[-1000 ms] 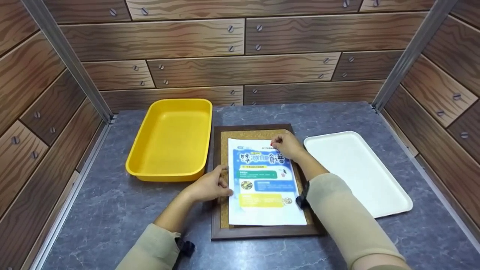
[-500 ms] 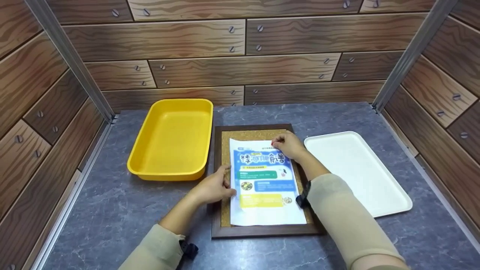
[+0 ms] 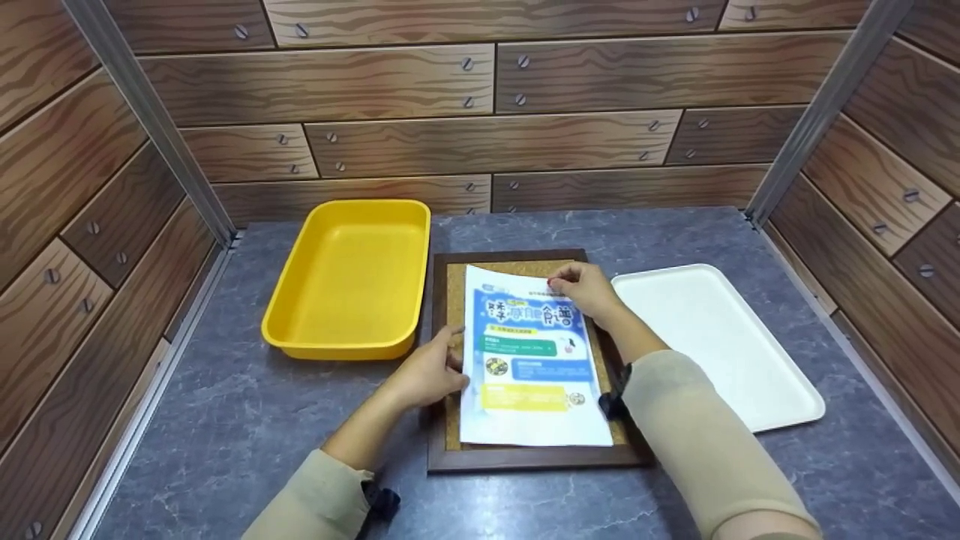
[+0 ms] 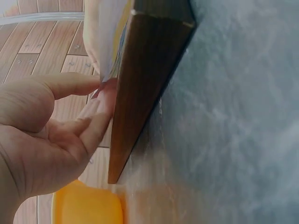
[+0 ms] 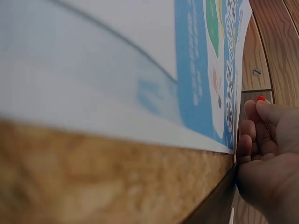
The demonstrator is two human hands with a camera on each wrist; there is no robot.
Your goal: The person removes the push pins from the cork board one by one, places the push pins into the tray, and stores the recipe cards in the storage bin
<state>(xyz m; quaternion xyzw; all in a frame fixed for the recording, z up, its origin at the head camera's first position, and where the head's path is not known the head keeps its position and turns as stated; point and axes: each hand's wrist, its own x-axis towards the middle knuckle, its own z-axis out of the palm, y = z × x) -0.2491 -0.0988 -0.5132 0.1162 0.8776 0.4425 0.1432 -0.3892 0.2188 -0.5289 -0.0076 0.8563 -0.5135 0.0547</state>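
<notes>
Pinched by the right hand (image 3: 591,291) is a small red piece (image 5: 260,98); by the left hand (image 3: 426,375), the left edge of the printed sheet (image 3: 536,367) over the corkboard (image 3: 455,300). Its upper-left corner is now shifted nearer the corkboard's top, so apparently not yet fastened.

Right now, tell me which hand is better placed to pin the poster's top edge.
Right, probably: the right hand pinches what looks like a red pushpin near the top of the poster, while the left hand pinches its left edge lower down.
</notes>
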